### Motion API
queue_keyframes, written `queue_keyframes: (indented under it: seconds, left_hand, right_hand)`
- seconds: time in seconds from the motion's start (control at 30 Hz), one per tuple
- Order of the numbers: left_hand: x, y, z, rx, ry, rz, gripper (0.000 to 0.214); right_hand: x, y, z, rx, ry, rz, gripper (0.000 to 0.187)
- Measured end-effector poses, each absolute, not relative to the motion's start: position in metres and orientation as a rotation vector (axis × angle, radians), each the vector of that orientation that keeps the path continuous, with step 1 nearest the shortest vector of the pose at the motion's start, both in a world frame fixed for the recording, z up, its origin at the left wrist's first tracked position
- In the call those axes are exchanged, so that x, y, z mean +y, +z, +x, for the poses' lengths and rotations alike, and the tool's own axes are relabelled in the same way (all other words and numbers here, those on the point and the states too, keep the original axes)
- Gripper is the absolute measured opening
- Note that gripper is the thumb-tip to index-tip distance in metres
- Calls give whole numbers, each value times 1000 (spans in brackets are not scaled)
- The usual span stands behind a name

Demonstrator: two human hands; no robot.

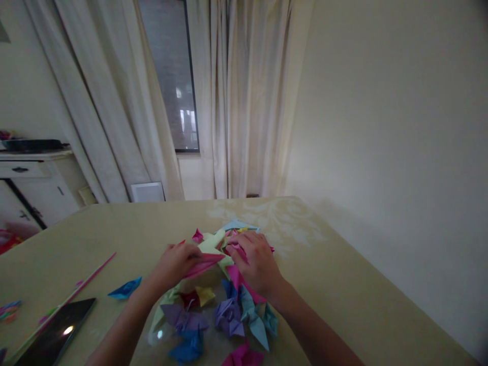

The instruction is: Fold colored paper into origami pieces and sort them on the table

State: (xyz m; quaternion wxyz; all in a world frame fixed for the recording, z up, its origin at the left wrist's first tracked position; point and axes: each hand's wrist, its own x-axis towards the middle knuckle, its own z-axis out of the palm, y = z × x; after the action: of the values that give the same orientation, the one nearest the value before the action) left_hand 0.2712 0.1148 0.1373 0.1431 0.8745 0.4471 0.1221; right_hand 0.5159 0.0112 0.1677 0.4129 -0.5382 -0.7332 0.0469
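Note:
My left hand (pixel 173 264) is closed on a pink folded paper piece (pixel 206 263), its pointed end facing right. To the right, my right hand (pixel 257 262) curls over the far part of the origami pile with a bit of pink folded paper (pixel 240 250) at its fingers. Pale green folded paper (pixel 211 243) lies between the hands. Nearer me are a purple origami piece (pixel 229 316), a light blue one (pixel 253 317), a blue one (pixel 188 346) and a magenta one (pixel 243 356). The palms and parts of the pile are hidden.
A blue paper boat shape (pixel 125 288) lies left of my left forearm. A dark phone-like slab (pixel 57 330) and a long thin pink stick (pixel 87 281) rest at the table's left. The table (pixel 343 305) borders a wall on the right; curtains (pixel 251 101) hang behind.

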Motion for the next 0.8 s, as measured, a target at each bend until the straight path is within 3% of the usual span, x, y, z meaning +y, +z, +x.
queue_keyframes:
  seconds: [0.2,0.47,0.8]
  left_hand:
    - [82,173,295,978,1051,2121,25]
    - [59,171,315,932,1141,2060,17]
    - [64,172,311,936,1161,1924,19]
  right_hand:
    - [10,162,515,-1502,615,-1158,51]
    - [6,173,518,-1327,747,-1025,50]
    - [16,167,530,-1417,458,-1229,31]
